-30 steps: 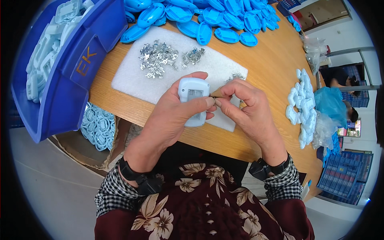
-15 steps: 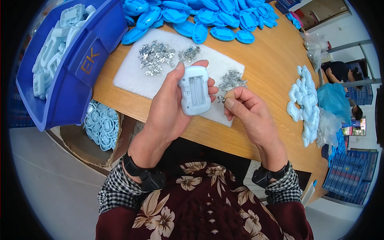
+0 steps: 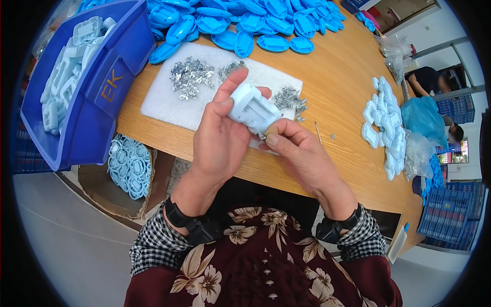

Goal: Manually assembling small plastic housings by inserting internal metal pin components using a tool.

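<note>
Tilted in my left hand (image 3: pixel 215 138) is a pale blue plastic housing (image 3: pixel 248 106) with a battery compartment facing up. My left fingers and thumb wrap its sides. At the housing's lower end, my right hand (image 3: pixel 302 153) pinches a small metal contact piece (image 3: pixel 262 136) between thumb and forefinger. The right fingertips partly cover this piece, and whether it sits in the housing I cannot tell. Beneath lies a white foam mat (image 3: pixel 158 105) bearing a large heap of metal pieces (image 3: pixel 192 77), a smaller heap (image 3: pixel 230 67) and another heap (image 3: pixel 290 100) at its right edge.
At left a blue bin (image 3: pixel 115 77) holds pale blue housings (image 3: pixel 66 77). A cardboard box (image 3: pixel 97 189) below contains pale blue rings (image 3: pixel 130 166). Bright blue shells (image 3: pixel 225 25) cover the table's far side. Pale blue parts (image 3: pixel 386 123) are piled right, beyond a thin rod (image 3: pixel 317 132). A person (image 3: pixel 429 82) is farther off.
The housing has turned from nearly upright to tilted. My right hand has moved left with the metal contact piece, bringing it against the housing's lower end.
</note>
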### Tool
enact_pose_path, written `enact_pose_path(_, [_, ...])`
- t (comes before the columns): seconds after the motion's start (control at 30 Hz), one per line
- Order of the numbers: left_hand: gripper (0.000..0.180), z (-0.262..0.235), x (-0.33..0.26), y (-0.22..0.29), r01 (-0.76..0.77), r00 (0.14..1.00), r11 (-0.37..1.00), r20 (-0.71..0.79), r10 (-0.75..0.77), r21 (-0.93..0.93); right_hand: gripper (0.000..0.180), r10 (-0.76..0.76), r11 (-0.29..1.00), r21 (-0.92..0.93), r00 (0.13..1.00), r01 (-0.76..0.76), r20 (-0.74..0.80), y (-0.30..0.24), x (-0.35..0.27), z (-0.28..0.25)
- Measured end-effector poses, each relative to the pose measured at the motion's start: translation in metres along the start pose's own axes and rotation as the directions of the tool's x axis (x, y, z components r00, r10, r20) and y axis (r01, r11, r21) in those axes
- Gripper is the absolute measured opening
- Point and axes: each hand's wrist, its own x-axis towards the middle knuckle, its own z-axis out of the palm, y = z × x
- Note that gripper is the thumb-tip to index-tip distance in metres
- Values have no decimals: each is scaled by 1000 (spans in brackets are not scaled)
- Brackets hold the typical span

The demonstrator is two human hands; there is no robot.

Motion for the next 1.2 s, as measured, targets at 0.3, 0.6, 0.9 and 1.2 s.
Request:
enact_pose_path(0.3, [50, -18, 3, 34, 378, 848, 749, 123, -516, 544, 10, -197, 737, -571, 923, 363, 332, -32, -11, -17])
enact_pose_path(0.6, [55, -21, -11, 5, 488, 850, 829, 68, -523, 274, 10, -411, 808, -508, 904, 299, -122, -11, -1, 1])
enact_pose_path(0.9, [49, -13, -14, -4, 482, 872, 837, -50, -487, 259, 12, -622, 413, -830, 782, 374, 42, 0, 9, -9])
enact_pose_path(1.2, [47, -26, -11, -19, 433, 894, 817, -65, -443, 381, 12, -621, -95, -962, 740, 255, 258, -9, 5, 2])
